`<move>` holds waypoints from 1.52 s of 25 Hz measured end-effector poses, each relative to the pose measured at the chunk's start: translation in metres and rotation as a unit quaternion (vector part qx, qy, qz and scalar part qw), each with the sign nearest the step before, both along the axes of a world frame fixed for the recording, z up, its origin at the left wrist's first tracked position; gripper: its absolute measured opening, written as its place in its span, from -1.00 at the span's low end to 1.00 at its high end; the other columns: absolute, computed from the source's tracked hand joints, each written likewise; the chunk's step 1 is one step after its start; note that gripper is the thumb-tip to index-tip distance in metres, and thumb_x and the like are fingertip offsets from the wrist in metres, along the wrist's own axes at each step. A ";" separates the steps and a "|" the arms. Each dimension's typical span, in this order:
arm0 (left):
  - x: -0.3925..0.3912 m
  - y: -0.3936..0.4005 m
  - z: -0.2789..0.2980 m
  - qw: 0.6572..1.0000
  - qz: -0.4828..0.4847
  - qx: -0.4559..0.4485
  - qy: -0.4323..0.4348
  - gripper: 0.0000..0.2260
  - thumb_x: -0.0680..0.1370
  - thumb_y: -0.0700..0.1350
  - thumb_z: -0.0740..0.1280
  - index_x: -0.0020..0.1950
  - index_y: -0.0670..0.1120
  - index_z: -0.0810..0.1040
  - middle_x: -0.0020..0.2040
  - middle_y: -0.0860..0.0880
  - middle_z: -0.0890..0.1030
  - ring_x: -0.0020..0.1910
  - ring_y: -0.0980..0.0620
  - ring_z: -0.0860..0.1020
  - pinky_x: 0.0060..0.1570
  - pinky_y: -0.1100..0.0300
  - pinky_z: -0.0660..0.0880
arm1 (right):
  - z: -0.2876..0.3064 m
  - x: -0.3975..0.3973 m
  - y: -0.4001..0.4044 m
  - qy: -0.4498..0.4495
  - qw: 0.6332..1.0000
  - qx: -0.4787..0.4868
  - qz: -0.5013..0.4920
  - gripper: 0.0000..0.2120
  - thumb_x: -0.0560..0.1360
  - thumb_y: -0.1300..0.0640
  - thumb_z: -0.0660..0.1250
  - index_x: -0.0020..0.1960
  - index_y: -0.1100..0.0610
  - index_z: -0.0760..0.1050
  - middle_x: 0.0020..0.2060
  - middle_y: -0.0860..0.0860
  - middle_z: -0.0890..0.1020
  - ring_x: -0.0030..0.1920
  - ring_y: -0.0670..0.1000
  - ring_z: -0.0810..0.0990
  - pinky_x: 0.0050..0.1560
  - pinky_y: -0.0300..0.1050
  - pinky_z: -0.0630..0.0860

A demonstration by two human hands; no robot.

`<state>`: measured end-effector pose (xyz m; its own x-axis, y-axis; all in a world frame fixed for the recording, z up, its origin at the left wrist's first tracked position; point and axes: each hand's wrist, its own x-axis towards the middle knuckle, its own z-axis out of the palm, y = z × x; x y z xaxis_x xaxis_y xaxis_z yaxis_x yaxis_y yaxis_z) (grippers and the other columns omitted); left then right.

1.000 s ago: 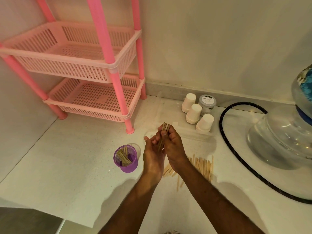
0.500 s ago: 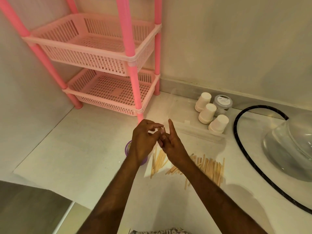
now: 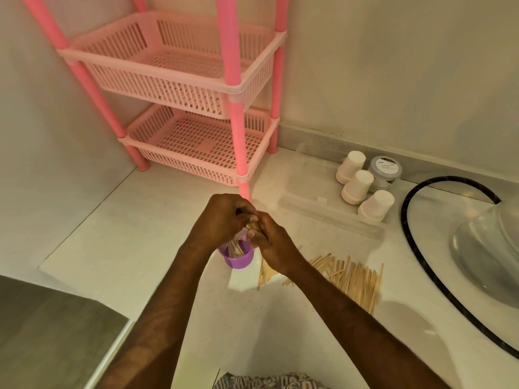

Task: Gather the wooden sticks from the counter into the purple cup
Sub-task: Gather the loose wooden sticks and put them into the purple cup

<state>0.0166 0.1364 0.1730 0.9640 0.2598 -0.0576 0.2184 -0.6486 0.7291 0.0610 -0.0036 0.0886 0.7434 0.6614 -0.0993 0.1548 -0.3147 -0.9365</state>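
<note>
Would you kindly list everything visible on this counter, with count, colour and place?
purple cup: one, purple, under the hands, sticks inside
wooden sticks: many, pale wood, loose pile right of the cup
shelf rack: one, pink, two tiers, back left corner
paper cups: three, white, upside down, back right
lidded tub: one, grey, behind the cups
hose: one, black, curving right
glass vessel: one, clear, far right
left hand: pinching sticks above the cup
right hand: curled round the same sticks
</note>
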 end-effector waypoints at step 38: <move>0.013 0.010 -0.077 0.985 0.062 0.157 0.035 -0.68 0.59 -0.01 0.33 0.33 -0.03 0.53 0.30 -0.04 0.57 0.22 -0.05 0.55 0.19 0.09 0.48 | -0.041 -0.012 -0.002 -0.098 0.979 -0.154 -0.092 -0.56 0.54 0.10 0.40 0.40 0.03 0.45 0.23 0.01 0.63 0.15 0.00 0.64 0.19 -0.08 0.56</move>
